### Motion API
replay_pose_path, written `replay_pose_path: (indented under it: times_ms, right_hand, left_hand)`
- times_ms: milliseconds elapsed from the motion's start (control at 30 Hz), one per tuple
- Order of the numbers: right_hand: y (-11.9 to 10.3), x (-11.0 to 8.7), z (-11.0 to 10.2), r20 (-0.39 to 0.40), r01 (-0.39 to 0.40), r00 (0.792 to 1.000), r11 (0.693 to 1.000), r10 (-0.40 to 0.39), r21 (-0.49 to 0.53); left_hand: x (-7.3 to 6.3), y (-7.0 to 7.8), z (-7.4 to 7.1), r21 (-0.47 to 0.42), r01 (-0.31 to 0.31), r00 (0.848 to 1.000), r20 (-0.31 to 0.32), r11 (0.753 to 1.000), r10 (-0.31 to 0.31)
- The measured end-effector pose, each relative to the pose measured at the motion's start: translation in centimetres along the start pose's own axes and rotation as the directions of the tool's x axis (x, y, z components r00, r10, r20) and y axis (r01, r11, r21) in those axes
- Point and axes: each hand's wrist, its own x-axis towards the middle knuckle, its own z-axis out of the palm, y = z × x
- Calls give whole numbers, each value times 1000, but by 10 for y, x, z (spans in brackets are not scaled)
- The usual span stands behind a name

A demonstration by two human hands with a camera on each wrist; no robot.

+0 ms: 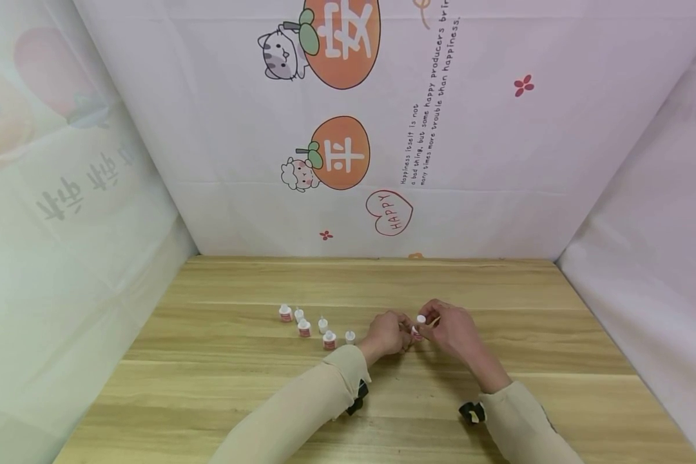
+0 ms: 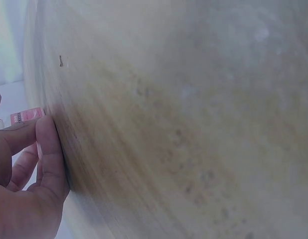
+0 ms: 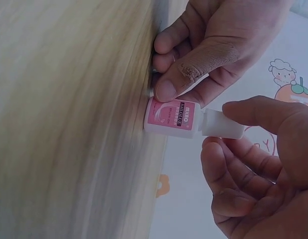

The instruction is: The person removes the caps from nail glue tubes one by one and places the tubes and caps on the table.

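Observation:
A small white nail glue bottle with a pink label stands upright on the wooden table. My left hand pinches its body low down, thumb against the side. My right hand pinches the white cap between thumb and fingers at the bottle's top. A narrow neck shows between cap and body in the right wrist view; whether the cap is threaded on I cannot tell. In the left wrist view, the fingers of my left hand hide most of the bottle, leaving part of the pink label visible.
Left of my hands stand several small pink-labelled bottles, along with white pieces with thin upright tips. One such piece is close to my left wrist. A printed white cloth rises behind the wooden table.

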Motion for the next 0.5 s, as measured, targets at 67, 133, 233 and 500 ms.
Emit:
replay_pose_path:
  times_ms: [67,133,233,500]
  right_hand:
    - [0,0,0,-2,15,1000,1000,-15,-4]
    - [0,0,0,-4,24,1000,1000,-24,-10]
    - [1,0,1,-3,18,1000,1000,-18,-13]
    - [0,0,0,7,19,1000,1000,-18,-15]
  left_hand:
    - [0,-1,0,-5,-1,1000,0,1000,1]
    - [1,-1,0,-6,-4,1000,1,1000,4]
    - [1,-2,0,13,-13,1000,-2,1000,13]
    - [1,-1,1,6,-14,1000,-8,1000,14]
